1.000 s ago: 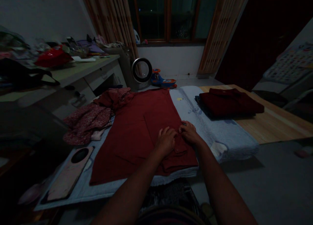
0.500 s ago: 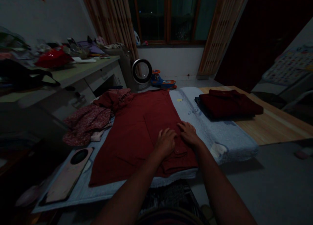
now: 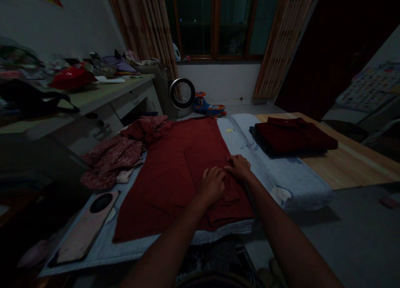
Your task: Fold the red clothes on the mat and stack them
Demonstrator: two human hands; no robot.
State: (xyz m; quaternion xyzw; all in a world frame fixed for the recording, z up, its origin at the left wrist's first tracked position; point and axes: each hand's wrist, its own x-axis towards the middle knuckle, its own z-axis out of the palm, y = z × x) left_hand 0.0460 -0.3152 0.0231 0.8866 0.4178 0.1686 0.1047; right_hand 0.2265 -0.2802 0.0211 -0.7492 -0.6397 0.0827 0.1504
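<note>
A dark red garment [image 3: 168,154], likely a shirt, lies spread over a light blue blanket [image 3: 236,131], with a sleeve-like part [image 3: 204,156] folded back on its right side. My left hand [image 3: 212,186] rests on this folded part, palm down, fingers slightly bent and apart. Just to its right, my right hand [image 3: 239,167] lies at the garment's right edge, fingers stretched toward the left hand. Its thumb side touches the cloth. Neither hand lifts any fabric.
A crumpled patterned garment [image 3: 115,154] and a pink phone-shaped object [image 3: 86,227] lie left. Folded dark clothes [image 3: 293,133] are stacked at right, partly on a wooden board [image 3: 343,167]. A cluttered desk [image 3: 125,90], an appliance with its round door open [image 3: 182,93] and a ride-on toy [image 3: 209,106] stand beyond.
My right hand has shifted slightly left, closer to my left hand. The left hand stays almost in place on the cloth. The camera view has moved a little.
</note>
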